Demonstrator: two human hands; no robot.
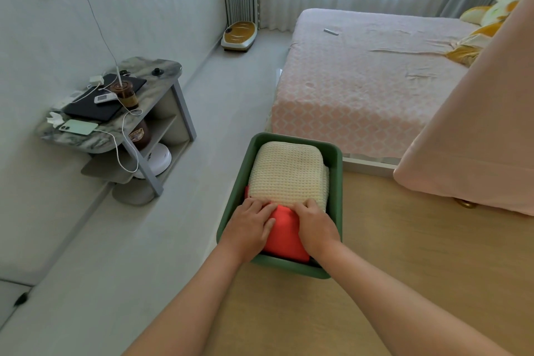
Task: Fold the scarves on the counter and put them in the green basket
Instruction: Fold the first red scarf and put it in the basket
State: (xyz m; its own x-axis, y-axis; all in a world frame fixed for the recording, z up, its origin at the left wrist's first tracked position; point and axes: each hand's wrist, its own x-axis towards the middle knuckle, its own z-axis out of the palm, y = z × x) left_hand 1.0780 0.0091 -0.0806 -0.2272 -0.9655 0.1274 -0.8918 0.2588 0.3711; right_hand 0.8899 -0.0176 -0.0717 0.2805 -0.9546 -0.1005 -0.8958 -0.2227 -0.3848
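Note:
The green basket (335, 159) stands at the left edge of the wooden counter (404, 254). Inside it a folded cream waffle-knit scarf (287, 173) fills the far part, and a folded red-orange scarf (284, 235) lies in the near part, partly under the cream one. My left hand (250, 227) lies flat on the left side of the red-orange scarf, fingers straight and reaching the cream scarf's near edge. My right hand (315, 225) presses the right side, its fingertips tucked in at the seam between the two scarves.
A pink cloth (476, 130) hangs over the counter's far right. Beyond it is a bed with a pink cover (361, 75). A marble-topped side table (109, 101) with a laptop, phones, cables and a cup stands at the left wall. Pale floor lies between.

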